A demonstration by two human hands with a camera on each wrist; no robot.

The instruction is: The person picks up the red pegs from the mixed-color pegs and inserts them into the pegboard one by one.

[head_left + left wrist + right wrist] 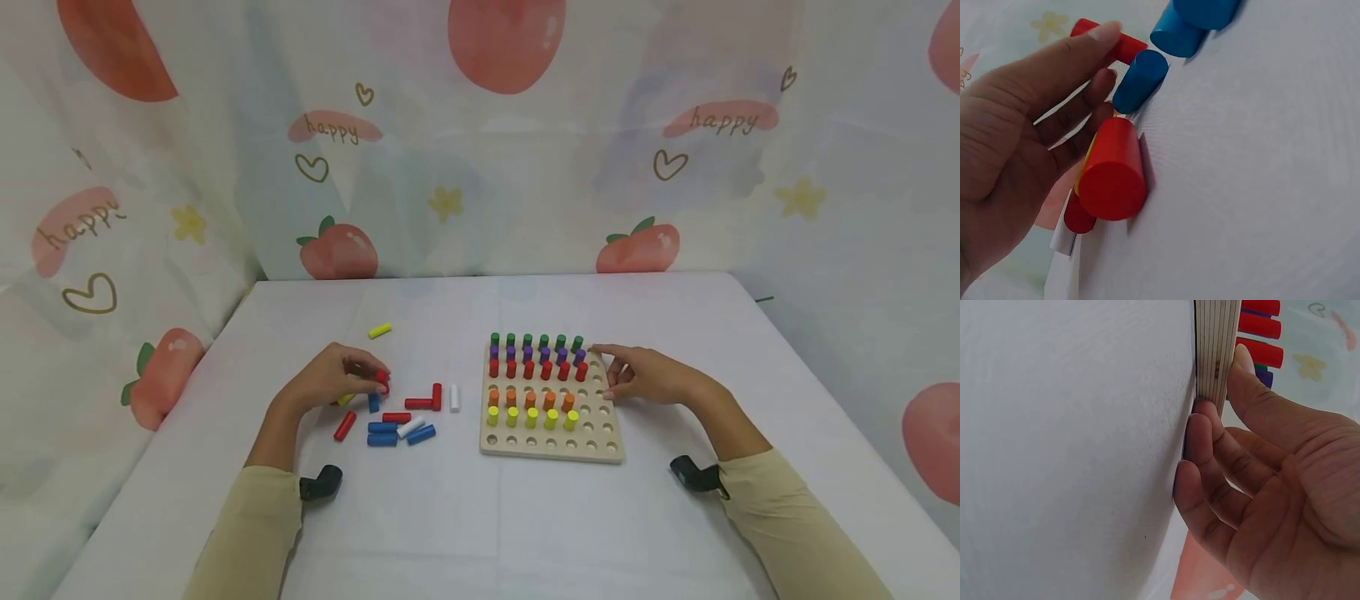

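Observation:
My left hand [337,373] pinches a red peg [1132,49] between thumb and fingers, just over the loose pegs on the left. Under and around it lie a blue peg [373,403], a red peg [345,426] and a partly covered yellow peg [346,399]. My right hand [647,377] holds the wooden pegboard [555,454] by its right edge, thumb on the top face [1244,362] and fingers curled along the side. Standing in the board are rows of green, purple, red, orange [530,401] and yellow pegs [532,417]; bare holes [605,428] show at the right and front.
Between left hand and board are more loose pegs: an upright-looking red one [437,397], a white one [454,398] and several blue ones [382,440]. One yellow peg [380,331] lies farther back. A white cloth [420,525] covers the table; a printed curtain stands behind.

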